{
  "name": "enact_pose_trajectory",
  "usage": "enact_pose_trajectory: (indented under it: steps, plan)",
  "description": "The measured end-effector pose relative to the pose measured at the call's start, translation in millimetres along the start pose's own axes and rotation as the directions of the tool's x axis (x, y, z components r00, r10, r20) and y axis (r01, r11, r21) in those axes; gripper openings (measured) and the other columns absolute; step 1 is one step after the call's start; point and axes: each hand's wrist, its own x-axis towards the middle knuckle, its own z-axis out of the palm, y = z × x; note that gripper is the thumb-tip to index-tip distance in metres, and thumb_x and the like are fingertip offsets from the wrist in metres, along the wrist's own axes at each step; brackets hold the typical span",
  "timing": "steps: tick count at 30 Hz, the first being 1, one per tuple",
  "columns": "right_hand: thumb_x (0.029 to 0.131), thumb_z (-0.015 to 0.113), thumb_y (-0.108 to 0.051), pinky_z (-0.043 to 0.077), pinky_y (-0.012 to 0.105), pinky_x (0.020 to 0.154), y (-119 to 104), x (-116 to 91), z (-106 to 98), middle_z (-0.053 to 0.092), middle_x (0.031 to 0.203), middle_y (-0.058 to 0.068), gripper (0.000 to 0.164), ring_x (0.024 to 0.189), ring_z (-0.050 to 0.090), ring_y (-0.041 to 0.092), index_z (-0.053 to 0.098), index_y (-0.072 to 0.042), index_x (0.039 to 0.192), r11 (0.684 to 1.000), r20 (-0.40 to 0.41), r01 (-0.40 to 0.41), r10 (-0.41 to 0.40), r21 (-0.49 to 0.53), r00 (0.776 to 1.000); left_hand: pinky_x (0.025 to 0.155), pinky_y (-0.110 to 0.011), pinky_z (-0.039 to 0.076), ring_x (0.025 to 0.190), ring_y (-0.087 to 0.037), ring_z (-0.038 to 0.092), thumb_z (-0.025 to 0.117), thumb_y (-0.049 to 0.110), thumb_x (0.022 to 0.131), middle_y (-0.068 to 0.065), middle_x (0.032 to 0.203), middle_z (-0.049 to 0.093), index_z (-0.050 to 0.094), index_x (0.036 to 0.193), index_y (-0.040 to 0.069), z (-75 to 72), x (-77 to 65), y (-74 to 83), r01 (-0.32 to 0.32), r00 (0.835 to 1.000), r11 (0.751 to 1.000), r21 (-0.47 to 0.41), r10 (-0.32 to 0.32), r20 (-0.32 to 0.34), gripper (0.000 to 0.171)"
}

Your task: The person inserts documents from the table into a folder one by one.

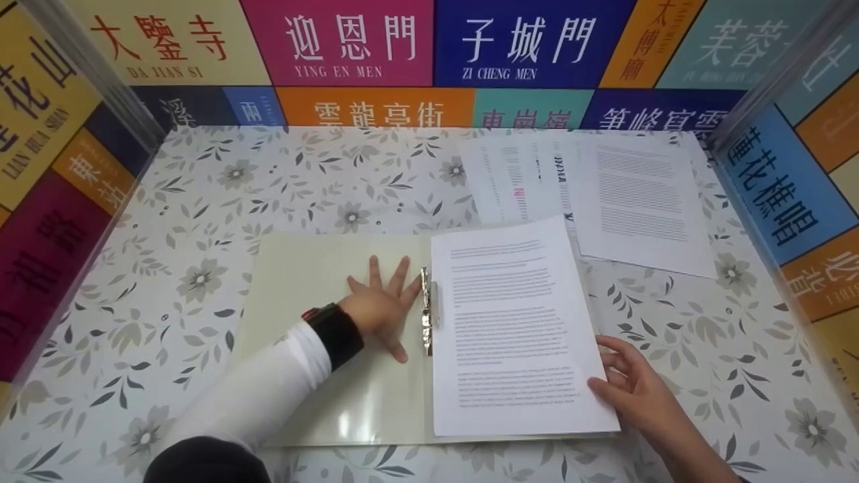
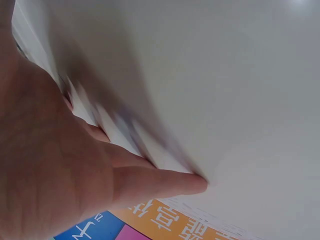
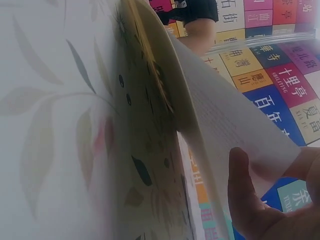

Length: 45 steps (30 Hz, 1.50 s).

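Note:
An open cream folder [image 1: 302, 282] lies flat with a metal binder clip [image 1: 426, 329] along its spine. My left hand [image 1: 379, 310] presses on the bare inner cover, fingers spread wide, fingertips close to the clip. In the left wrist view, the thumb and fingers touch the smooth cover [image 2: 250, 115]. On the folder's right half rests a printed sheet of paper [image 1: 510, 322], its left edge beside the clip. With thumb and fingers, my right hand [image 1: 631, 384] pinches that paper's right edge near the lower corner. The right wrist view shows the paper [image 3: 220, 110] lifted off the folder board there.
Several loose printed sheets [image 1: 644, 201] lie fanned out at the back right, partly behind the folder. A floral cloth [image 1: 201, 275] covers the table. Colourful panels with lettering [image 1: 349, 47] stand along the back and both sides.

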Motion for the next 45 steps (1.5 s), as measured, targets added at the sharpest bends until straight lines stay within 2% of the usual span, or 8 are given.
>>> enact_pose_trajectory:
  steps: [4, 12, 16, 27, 32, 39, 45]
  plan:
    - [0.090, 0.060, 0.003, 0.059, 0.028, 0.072, -0.5, 1.7, -2.3, 0.056, 0.120, 0.013, 0.070, 0.094, 0.064, 0.001, 0.024, -0.006, 0.150, 1.000, 0.023, 0.008, -0.007, -0.023, 1.000, 0.102, -0.080, 0.016, 0.136, -0.060, -0.020, 0.078, 0.065, 0.060, -0.011, 0.154, -0.036, -0.014, 0.154, 0.026, 0.1, -0.1, -0.2, 0.004, 1.000, 1.000, 0.012, -0.004, 0.003, 0.137]
    - [0.088, 0.063, 0.005, 0.057, 0.028, 0.069, 2.4, 3.3, 1.3, 0.058, 0.113, 0.011, 0.072, 0.094, 0.065, 0.002, 0.028, -0.010, 0.149, 0.998, -0.003, 0.049, -0.049, -0.035, 0.999, 0.100, -0.081, 0.018, 0.136, -0.061, -0.019, 0.075, 0.068, 0.062, -0.013, 0.155, -0.033, -0.015, 0.154, 0.025, 3.2, -1.4, -2.0, -0.030, 0.999, 0.999, 0.020, 0.030, -0.035, 0.136]
    - [0.088, 0.064, 0.003, 0.057, 0.026, 0.069, 3.5, 3.7, 1.4, 0.058, 0.115, 0.014, 0.072, 0.094, 0.064, 0.000, 0.028, -0.010, 0.150, 0.995, -0.014, 0.048, -0.050, -0.084, 0.999, 0.100, -0.081, 0.017, 0.135, -0.061, -0.020, 0.076, 0.067, 0.062, -0.012, 0.155, -0.034, -0.015, 0.154, 0.025, 2.8, -0.6, -2.6, -0.030, 0.999, 0.999, 0.011, 0.031, -0.035, 0.136]
    - [0.091, 0.063, -0.005, 0.054, 0.022, 0.068, 3.6, 4.4, 0.2, 0.058, 0.117, 0.018, 0.064, 0.086, 0.063, 0.004, 0.034, -0.011, 0.148, 0.984, -0.037, 0.036, -0.043, -0.173, 0.998, 0.100, -0.081, 0.018, 0.135, -0.061, -0.019, 0.077, 0.067, 0.061, -0.013, 0.155, -0.034, -0.015, 0.154, 0.025, 2.6, 0.2, -2.3, -0.028, 0.999, 1.000, 0.006, 0.028, -0.030, 0.137]
    - [0.093, 0.061, -0.006, 0.050, 0.019, 0.068, 2.6, 6.0, -0.5, 0.057, 0.116, 0.017, 0.059, 0.082, 0.060, 0.004, 0.037, -0.010, 0.146, 0.974, -0.062, 0.032, -0.047, -0.224, 0.997, 0.100, -0.081, 0.016, 0.135, -0.061, -0.020, 0.077, 0.067, 0.061, -0.012, 0.154, -0.035, -0.015, 0.154, 0.025, 1.9, -0.7, -1.8, -0.025, 0.999, 1.000, 0.000, 0.025, -0.030, 0.137]
    - [0.096, 0.057, -0.010, 0.048, 0.019, 0.069, 0.0, 6.4, -3.4, 0.054, 0.115, 0.013, 0.052, 0.087, 0.055, 0.003, 0.040, -0.006, 0.145, 0.962, -0.069, 0.017, -0.038, -0.272, 0.997, 0.101, -0.080, 0.017, 0.136, -0.060, -0.019, 0.077, 0.066, 0.061, -0.013, 0.155, -0.033, -0.014, 0.154, 0.025, 0.6, -3.9, -1.7, -0.028, 0.999, 1.000, 0.002, 0.028, -0.028, 0.136]
    - [0.097, 0.055, -0.010, 0.047, 0.021, 0.058, 0.3, 8.1, -4.8, 0.051, 0.100, 0.004, 0.048, 0.079, 0.051, 0.005, 0.042, -0.004, 0.143, 0.963, -0.073, 0.023, -0.044, -0.269, 0.996, 0.102, -0.080, 0.018, 0.136, -0.061, -0.017, 0.077, 0.066, 0.061, -0.013, 0.156, -0.032, -0.013, 0.154, 0.024, -0.9, -4.4, -1.5, -0.026, 0.999, 1.000, 0.004, 0.026, -0.026, 0.136]
